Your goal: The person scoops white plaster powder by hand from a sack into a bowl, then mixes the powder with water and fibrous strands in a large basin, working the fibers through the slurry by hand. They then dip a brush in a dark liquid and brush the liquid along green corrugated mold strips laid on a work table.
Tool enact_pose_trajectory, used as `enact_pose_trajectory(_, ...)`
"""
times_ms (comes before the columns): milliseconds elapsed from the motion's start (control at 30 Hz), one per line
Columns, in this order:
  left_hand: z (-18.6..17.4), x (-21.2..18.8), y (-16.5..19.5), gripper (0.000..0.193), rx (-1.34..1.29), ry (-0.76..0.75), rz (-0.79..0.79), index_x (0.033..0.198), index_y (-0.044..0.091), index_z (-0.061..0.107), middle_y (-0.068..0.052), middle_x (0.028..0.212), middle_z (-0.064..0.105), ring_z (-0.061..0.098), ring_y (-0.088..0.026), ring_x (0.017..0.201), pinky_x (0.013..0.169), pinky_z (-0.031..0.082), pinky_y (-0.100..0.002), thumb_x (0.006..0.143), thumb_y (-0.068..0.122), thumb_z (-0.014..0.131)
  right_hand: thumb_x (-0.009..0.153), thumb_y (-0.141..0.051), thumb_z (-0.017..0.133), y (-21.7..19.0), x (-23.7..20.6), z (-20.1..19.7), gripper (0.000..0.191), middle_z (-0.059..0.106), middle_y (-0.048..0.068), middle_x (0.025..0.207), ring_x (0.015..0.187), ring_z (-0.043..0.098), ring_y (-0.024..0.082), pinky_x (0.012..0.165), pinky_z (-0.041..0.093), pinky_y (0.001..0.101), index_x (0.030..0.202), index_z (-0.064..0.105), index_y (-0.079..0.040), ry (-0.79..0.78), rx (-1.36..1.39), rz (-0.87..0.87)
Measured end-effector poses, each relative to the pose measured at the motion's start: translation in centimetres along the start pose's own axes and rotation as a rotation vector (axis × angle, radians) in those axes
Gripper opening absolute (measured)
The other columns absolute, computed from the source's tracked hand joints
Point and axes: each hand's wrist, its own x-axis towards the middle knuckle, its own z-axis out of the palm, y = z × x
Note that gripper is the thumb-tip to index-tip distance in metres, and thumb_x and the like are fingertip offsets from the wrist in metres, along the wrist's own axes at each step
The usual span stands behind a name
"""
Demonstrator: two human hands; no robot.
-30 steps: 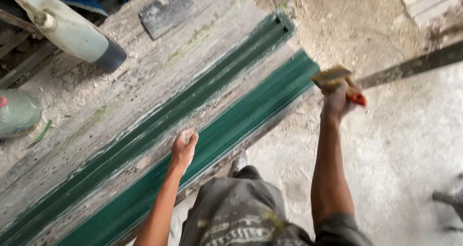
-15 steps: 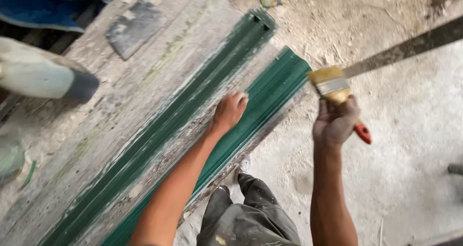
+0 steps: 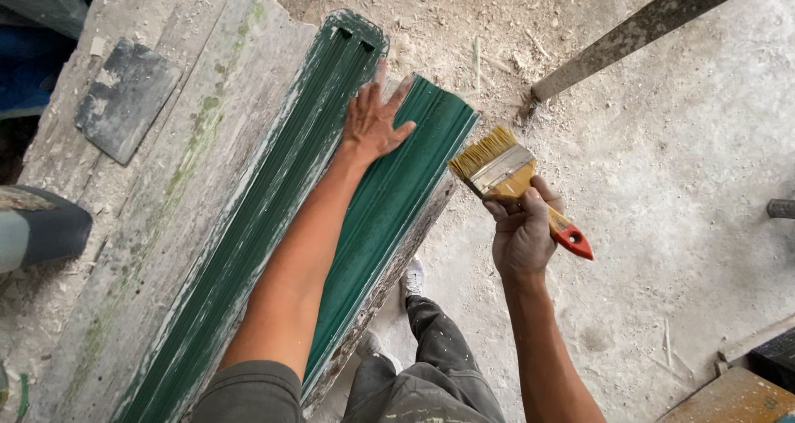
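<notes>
a flat paintbrush (image 3: 517,187) with pale bristles, metal band and red-tipped handle sits right of centre, clasped firmly by the right hand (image 3: 522,236), bristles pointing to the upper left, held off the bench edge. the left hand (image 3: 373,123) lies open and flat, fingers spread, on the green-painted ribbed strips (image 3: 364,216) running diagonally across the worn wooden bench (image 3: 166,224). a dark flat scraper (image 3: 124,100) rests on the bench at upper left. dusty concrete floor (image 3: 662,224) fills the right side.

Probably workshop: paint-stained workbench (image 3: 157,224), dusty floor (image 3: 662,224)
</notes>
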Motion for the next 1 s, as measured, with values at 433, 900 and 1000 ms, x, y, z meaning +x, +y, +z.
enact_pose_trajectory(433, -3.1, -18.7, -1.9, 0.074, -0.18, 0.361, -0.403, 0.154, 0.002, 0.04, -0.026, 0.152, 0.044, 0.042, -0.043, 0.139, 0.115, 0.035, -0.056, 0.094, 0.03, 0.072, 0.105, -0.014, 0.063, -0.8, 17.8, 13.8, 0.036, 0.06, 0.014, 0.128, 0.117, 0.064, 0.025, 0.104, 0.056, 0.0425, 0.135, 0.048, -0.001, -0.288, -0.093, -0.474)
enact_pose_trajectory(900, -8.8, -45.2, -1.4, 0.071, -0.344, 0.606, -1.008, 0.148, 0.0, 0.047, -0.026, 0.144, 0.055, 0.054, -0.039, 0.132, 0.111, 0.043, -0.047, 0.094, 0.04, 0.069, 0.103, -0.033, 0.059, 8.2, 12.0, 18.1, 0.044, 0.066, 0.018, 0.12, 0.103, 0.067, 0.03, 0.089, 0.061, 0.0422, 0.131, 0.053, 0.002, -0.297, 0.048, -0.366)
enact_pose_trajectory(1000, -9.0, -47.3, -1.0, 0.071, -0.435, 0.615, -1.132, 0.147, 0.0, 0.048, -0.025, 0.143, 0.056, 0.057, -0.037, 0.129, 0.107, 0.046, -0.046, 0.094, 0.041, 0.068, 0.104, -0.03, 0.056, 14.8, 9.0, 16.8, 0.041, 0.064, 0.015, 0.114, 0.093, 0.065, 0.027, 0.081, 0.06, 0.0407, 0.133, 0.046, -0.003, -0.201, -0.07, -0.255)
